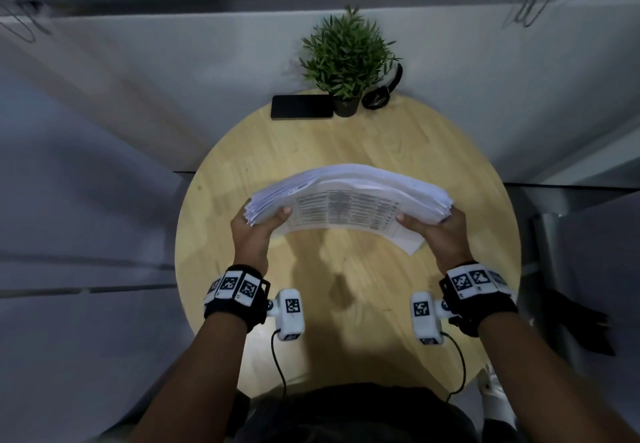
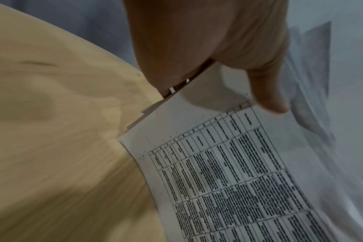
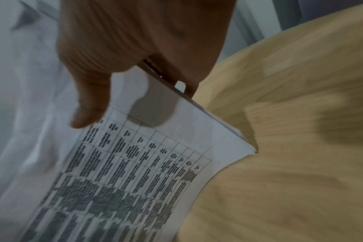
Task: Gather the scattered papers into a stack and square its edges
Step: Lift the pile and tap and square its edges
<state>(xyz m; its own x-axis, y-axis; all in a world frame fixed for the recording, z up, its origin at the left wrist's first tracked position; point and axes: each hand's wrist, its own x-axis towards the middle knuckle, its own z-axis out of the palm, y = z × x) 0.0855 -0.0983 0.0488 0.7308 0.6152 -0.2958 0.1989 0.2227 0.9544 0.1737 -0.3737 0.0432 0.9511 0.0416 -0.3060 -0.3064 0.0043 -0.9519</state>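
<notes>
Now the person is holding the stack of papers (image 1: 349, 196) up over the round wooden table (image 1: 242, 151), and it is bending up in the middle like a little hill. The left hand (image 1: 254, 231) is pinching the left end, with the thumb lying on the top sheet. The right hand (image 1: 441, 231) is pinching the right end the same way. The edges are not lining up yet; some sheets are poking out at both ends. If the hands are squeezing too softly, loose sheets could be sliding out and falling. The blurry views are hinting at fast moving, and that could be shaking pages loose too.
</notes>
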